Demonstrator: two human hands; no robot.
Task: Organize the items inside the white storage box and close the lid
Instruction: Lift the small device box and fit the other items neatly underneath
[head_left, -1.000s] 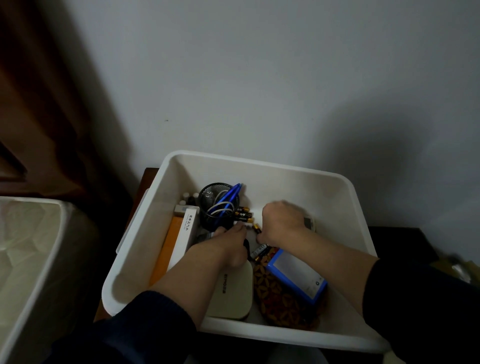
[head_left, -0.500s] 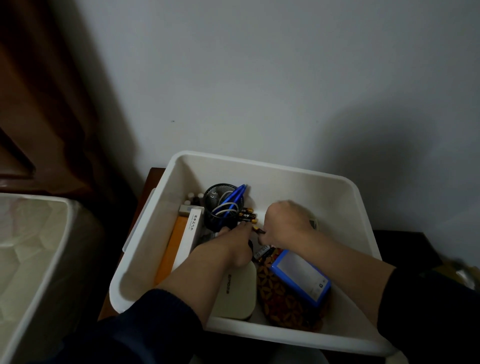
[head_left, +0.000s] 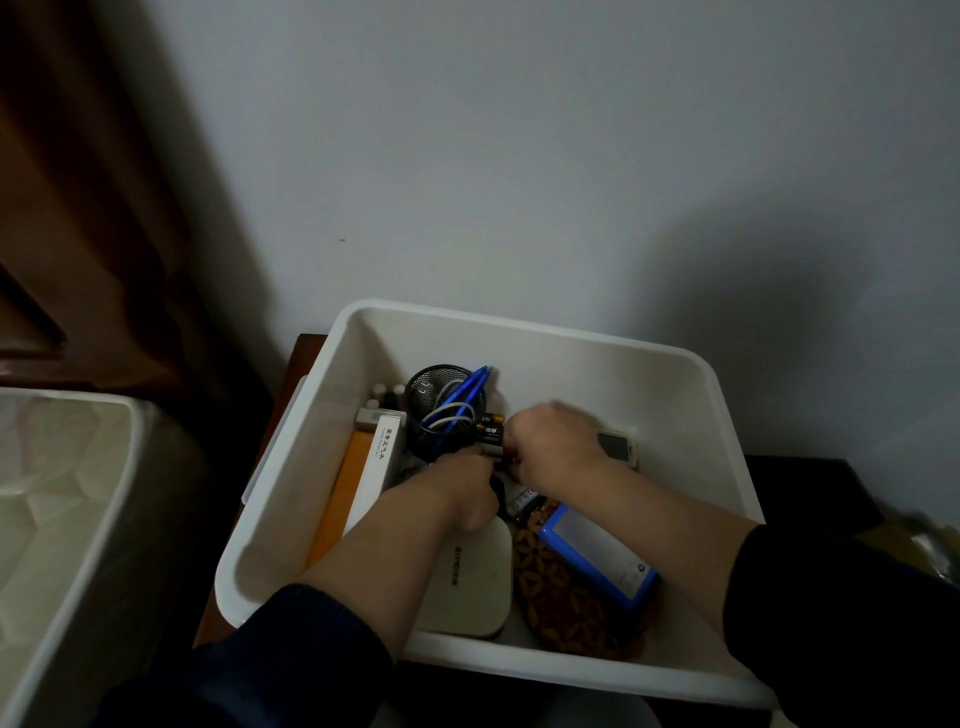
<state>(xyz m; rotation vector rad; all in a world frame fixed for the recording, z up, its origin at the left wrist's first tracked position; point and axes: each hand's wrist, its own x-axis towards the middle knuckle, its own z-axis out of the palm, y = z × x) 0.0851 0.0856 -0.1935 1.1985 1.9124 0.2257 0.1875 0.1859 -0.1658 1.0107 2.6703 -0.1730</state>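
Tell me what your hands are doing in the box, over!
Left hand and right hand both down in white box, bunched around batteries; exact grip unclear. Lid not on. Mesh cup crowds them.

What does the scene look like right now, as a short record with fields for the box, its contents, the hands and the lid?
box: white storage box, open
contents: black mesh pen cup with blue pens, batteries, cream flat device, blue-edged box, orange and white boxes at left
left hand: inside the box, near the batteries
right hand: inside the box, by the batteries
lid: not on the box
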